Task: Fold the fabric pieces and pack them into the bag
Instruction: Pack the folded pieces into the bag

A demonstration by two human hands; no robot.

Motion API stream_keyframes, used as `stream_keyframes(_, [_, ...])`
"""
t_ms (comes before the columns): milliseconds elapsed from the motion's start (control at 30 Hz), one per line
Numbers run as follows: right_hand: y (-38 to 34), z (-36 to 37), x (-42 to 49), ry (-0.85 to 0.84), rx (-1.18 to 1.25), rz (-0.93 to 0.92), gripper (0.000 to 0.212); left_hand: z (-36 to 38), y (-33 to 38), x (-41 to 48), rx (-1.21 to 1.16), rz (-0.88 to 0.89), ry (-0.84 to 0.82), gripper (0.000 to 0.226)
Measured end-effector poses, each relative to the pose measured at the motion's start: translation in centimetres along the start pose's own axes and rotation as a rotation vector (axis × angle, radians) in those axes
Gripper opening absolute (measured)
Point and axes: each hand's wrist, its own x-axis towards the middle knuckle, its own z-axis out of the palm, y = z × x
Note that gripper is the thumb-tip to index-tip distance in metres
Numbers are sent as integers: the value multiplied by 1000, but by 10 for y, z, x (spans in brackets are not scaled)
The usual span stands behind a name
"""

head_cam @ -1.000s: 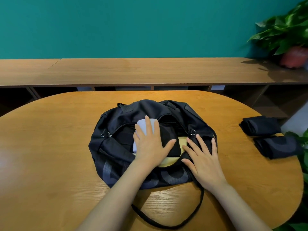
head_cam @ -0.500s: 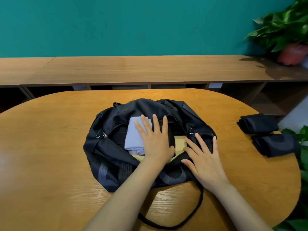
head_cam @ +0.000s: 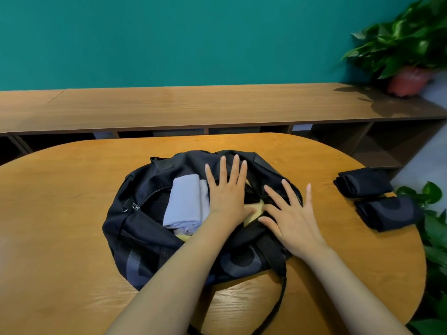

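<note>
Bag [head_cam: 145,240], open: lilac fabric [head_cam: 183,201] folded inside; my left grip [head_cam: 227,192] and right grip [head_cam: 290,213] spread flat, pressing on it. Two dark pieces [head_cam: 365,181] lie right of bag. Risk: sideways pressure could ruck the folds.

bright, even indoor light, seemingly overhead; shadows are soft. a pale sheen lies on the table [head_cam: 36,238] at its left edge, a fainter one on the shelf top [head_cam: 169,105]. the plant [head_cam: 408,37] throws a blurred shadow onto the shelf top beside its pot [head_cam: 408,81]. the bag [head_cam: 135,240] casts a diffuse shadow on the table on its near side; its dark folds hold little detail. wide-angle distortion bows the shelf edge and table rim. the centre is sharp; the pot and the leaves [head_cam: 435,230] at lower right smear toward the frame edge.
</note>
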Motion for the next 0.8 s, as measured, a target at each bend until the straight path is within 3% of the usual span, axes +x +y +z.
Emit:
stream_keyframes(133, [13, 10, -1, 15, 46, 108, 74, 8, -13, 0, 40, 15, -25, 103])
stream_keyframes(333, [10, 5, -9, 63, 30, -88, 66, 8, -11, 0, 51, -16, 27, 101])
stream_keyframes(500, [18, 4, -26, 36, 52, -40, 64, 4, -20, -4, 87, 33, 15, 98])
stream_keyframes(667, [-13, -13, -28, 50, 111, -192, 64, -7, -15, -11, 59, 32, -48, 104])
stream_keyframes(800, [-18, -3, -40, 13, 202, -167, 60, -3, -18, -23, 83, 18, -49, 107])
